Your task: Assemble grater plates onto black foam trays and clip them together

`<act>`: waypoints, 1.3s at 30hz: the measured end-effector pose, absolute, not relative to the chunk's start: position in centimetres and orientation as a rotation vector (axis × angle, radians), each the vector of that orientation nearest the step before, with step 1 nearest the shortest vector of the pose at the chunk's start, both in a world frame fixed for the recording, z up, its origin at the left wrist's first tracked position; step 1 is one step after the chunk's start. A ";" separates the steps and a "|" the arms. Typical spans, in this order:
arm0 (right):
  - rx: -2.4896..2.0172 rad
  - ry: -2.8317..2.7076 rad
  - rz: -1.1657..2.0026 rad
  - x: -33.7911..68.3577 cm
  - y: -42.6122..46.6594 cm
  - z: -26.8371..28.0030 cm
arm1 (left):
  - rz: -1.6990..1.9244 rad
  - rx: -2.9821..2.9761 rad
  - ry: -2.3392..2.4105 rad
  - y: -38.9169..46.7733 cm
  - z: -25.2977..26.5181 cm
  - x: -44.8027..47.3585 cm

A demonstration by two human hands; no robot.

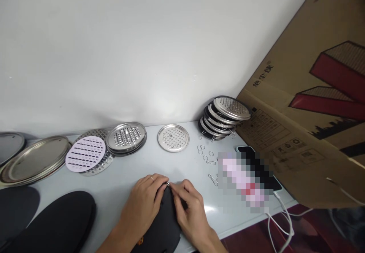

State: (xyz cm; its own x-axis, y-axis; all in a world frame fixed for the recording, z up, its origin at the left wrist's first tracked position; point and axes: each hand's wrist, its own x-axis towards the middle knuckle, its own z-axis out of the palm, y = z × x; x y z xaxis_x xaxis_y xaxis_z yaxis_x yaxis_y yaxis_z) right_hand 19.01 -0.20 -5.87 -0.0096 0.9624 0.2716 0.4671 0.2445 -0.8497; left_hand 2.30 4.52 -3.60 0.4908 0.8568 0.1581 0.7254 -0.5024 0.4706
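A dark, flat disc-like piece (164, 226) with a small orange mark lies under my hands at the front of the table. My left hand (144, 199), a ring on one finger, is closed on its upper edge. Opposite it, my right hand (191, 209) pinches a small shiny metal ring (168, 184) at that same edge; fingertips partly cover it. Right of my hands lie several loose wire rings (205, 158) and a metal clip (212, 179). A round metal grater disc (173, 138) lies flat beyond my hands.
Stacked graters with black discs (225, 118) stand back right by a big cardboard box (285, 131). More grater discs (125, 137), a pale perforated disc (85, 154), metal lids (37, 158) and black discs (62, 222) line the left. A phone (245, 152) with white cables (288, 222) lies right.
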 end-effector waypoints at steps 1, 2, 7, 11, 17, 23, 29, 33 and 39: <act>-1.360 -1.635 0.687 19.0 -0.2 -5.9 | 0.546 2.407 1.335 4.5 -3.6 2.4; -1.362 -1.647 0.677 19.0 -0.3 -5.9 | 0.555 2.418 1.343 4.5 -3.7 2.4; -1.358 -1.701 0.588 19.1 -0.3 -5.8 | 0.590 2.506 1.367 4.4 -3.7 2.7; -1.338 -1.714 0.537 19.1 -0.3 -5.8 | 0.613 2.533 1.366 4.4 -3.8 2.7; -1.336 -1.706 0.515 19.1 -0.3 -5.8 | 0.553 2.574 1.359 4.5 -3.4 2.9; -1.357 -1.717 0.511 19.1 -0.2 -5.9 | 0.459 2.600 1.377 4.7 -3.0 3.2; -1.348 -1.733 0.498 19.1 -0.2 -6.0 | 0.425 2.605 1.375 4.7 -2.9 3.4; -1.340 -1.755 0.475 19.1 -0.1 -6.1 | 0.423 2.608 1.377 4.7 -3.0 3.5; -1.332 -1.793 0.442 19.2 0.0 -6.4 | 0.447 2.612 1.350 4.7 -3.6 3.4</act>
